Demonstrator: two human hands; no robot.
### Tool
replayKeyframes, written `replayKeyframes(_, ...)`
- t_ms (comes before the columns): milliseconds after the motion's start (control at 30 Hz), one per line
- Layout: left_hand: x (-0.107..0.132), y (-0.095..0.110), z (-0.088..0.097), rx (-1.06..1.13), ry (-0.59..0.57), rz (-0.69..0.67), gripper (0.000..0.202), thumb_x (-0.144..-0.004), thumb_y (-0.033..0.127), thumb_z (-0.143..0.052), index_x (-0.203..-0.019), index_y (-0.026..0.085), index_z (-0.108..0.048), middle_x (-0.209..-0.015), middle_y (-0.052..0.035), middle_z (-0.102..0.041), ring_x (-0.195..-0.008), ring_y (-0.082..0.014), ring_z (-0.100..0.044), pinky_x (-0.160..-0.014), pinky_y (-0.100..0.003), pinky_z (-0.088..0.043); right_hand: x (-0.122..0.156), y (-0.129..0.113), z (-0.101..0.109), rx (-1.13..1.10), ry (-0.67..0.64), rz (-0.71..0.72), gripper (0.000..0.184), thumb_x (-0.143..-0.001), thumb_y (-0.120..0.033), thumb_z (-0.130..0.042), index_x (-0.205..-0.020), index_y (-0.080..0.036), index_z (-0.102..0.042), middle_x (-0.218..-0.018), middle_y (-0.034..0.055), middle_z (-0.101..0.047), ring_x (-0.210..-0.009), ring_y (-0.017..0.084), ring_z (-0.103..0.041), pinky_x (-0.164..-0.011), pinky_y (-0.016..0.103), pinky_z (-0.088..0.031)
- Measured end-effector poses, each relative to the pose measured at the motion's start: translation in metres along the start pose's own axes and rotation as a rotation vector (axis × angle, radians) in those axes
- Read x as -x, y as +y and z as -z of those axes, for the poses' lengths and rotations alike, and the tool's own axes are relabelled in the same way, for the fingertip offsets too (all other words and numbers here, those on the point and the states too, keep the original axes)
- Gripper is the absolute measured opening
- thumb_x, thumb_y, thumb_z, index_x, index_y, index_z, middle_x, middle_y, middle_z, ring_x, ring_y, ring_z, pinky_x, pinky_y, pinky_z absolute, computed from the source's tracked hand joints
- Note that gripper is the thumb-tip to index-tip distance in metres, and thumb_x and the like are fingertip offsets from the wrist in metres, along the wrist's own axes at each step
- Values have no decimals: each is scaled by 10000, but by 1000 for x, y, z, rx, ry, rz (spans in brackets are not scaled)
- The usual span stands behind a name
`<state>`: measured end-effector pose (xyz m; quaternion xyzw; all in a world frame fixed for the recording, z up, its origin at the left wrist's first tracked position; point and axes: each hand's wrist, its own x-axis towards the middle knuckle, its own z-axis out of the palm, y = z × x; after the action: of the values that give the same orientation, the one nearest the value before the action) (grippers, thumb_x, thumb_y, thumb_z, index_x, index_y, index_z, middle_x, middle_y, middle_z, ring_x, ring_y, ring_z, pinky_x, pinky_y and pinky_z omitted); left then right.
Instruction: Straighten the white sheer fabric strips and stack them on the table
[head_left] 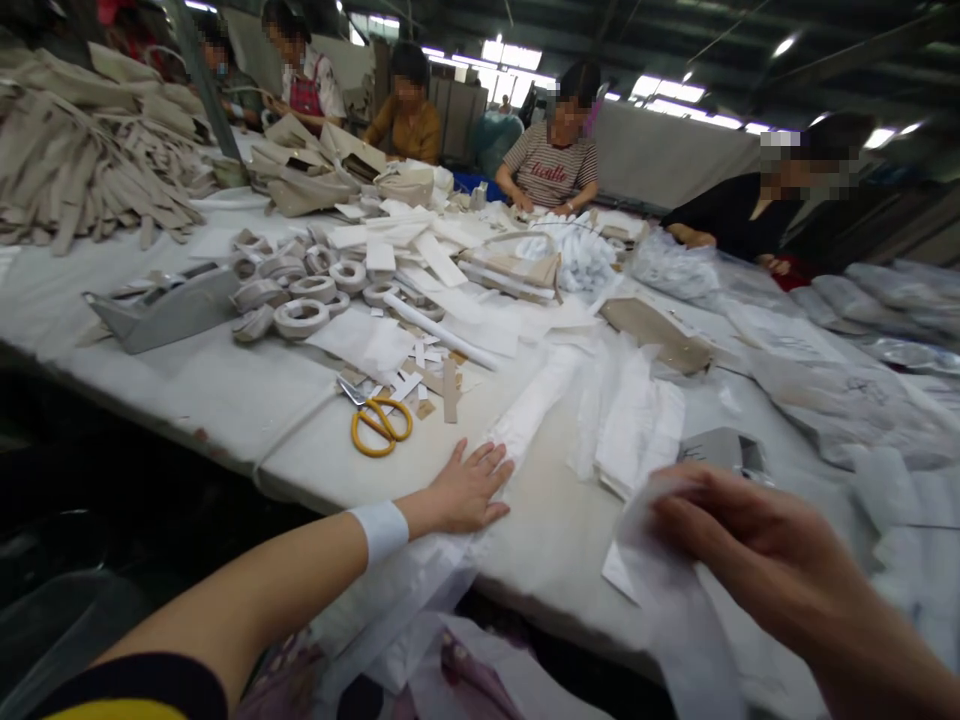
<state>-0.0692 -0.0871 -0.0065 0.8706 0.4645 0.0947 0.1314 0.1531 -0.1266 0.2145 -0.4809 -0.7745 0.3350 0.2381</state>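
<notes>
My left hand lies flat, fingers spread, on a long strip of thin white sheeting along the table's near edge. A white band wraps the left wrist. My right hand pinches the top of a translucent white strip, which hangs down toward the lap; the right hand is slightly blurred. Behind that strip lies a stack of white sheets. To the left of my left hand rest scissors with yellow handles, beside small paper scraps.
A grey tape dispenser and several tape rolls stand at left. Beige fabric pieces are heaped behind them. Plastic-wrapped bundles cover the right side, near a grey box. Several people sit across the table.
</notes>
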Motion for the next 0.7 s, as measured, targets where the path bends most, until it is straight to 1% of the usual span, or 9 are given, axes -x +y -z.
replayKeyframes(67, 0, -1, 1, 2, -8, 6, 677, -906, 557, -339, -1455, 181, -217, -1548, -141, -170, -1410, -312, -159, -1093, -641, -115, -34, 23, -11, -136, -60, -97, 405, -764, -593, -629, -788, -190, -663, -643, 19, -634, -546, 127, -567, -493, 219, -498)
replayKeyframes(100, 0, -2, 2, 2, -11, 8, 677, -907, 561, -333, -1454, 180, -217, -1549, -139, -165, -1412, -309, -152, -1095, -640, -110, -49, 37, -17, -199, -61, -152, 425, -725, -600, -666, -795, -181, -661, -636, 18, -634, -548, 126, -575, -503, 222, -508)
replayKeyframes(133, 1, -2, 4, 2, -14, 6, 678, -907, 566, -329, -1453, 177, -219, -1550, -139, -164, -1414, -306, -145, -1096, -640, -108, -61, 52, -24, -254, -34, -210, 446, -688, -603, -699, -806, -175, -659, -635, 20, -640, -553, 128, -587, -510, 225, -518)
replayKeyframes(200, 1, -2, 6, 7, -11, -3, 677, -909, 567, -328, -1449, 173, -224, -1549, -143, -165, -1415, -305, -141, -1094, -643, -116, -81, 83, -35, -328, 66, -308, 480, -631, -591, -746, -832, -167, -648, -657, 35, -662, -574, 140, -619, -514, 231, -531)
replayKeyframes(300, 1, 0, 7, 32, 5, -8, 687, -909, 560, -344, -1459, 174, -199, -1546, -151, -169, -1412, -314, -150, -1090, -648, -127, -103, 124, -49, -367, 190, -402, 458, -626, -543, -749, -852, -163, -630, -709, 62, -688, -604, 162, -651, -501, 241, -534)
replayKeyframes(400, 0, 2, 4, 60, 7, 0, 716, -906, 567, -366, -1481, 221, -117, -1544, -157, -170, -1406, -334, -165, -1077, -668, -126, -120, 157, -57, -243, 236, -406, 367, -703, -495, -652, -835, -152, -648, -715, 63, -693, -589, 163, -646, -501, 255, -528)
replayKeyframes(500, -2, 4, 1, 64, 19, -13, 686, -910, 536, -409, -1478, 332, -83, -1547, -147, -161, -1403, -355, -174, -1057, -692, -134, -134, 185, -60, -97, 298, -383, 313, -724, -449, -603, -780, -153, -686, -663, 52, -692, -595, 180, -637, -532, 274, -516)
replayKeyframes(633, -3, 6, 2, 54, 25, -30, 639, -905, 411, -495, -1440, 456, -149, -1559, -104, -125, -1399, -370, -183, -1043, -707, -145, -151, 209, -54, 41, 386, -383, 243, -700, -391, -623, -748, -172, -716, -759, 62, -733, -735, 222, -663, -653, 295, -500)
replayKeyframes(700, -3, 7, 2, 55, 17, -32, 621, -901, 386, -510, -1422, 484, -187, -1565, -82, -103, -1397, -378, -184, -1039, -714, -148, -161, 217, -49, 83, 419, -401, 230, -701, -376, -621, -733, -169, -715, -746, 63, -733, -718, 223, -665, -649, 290, -489)
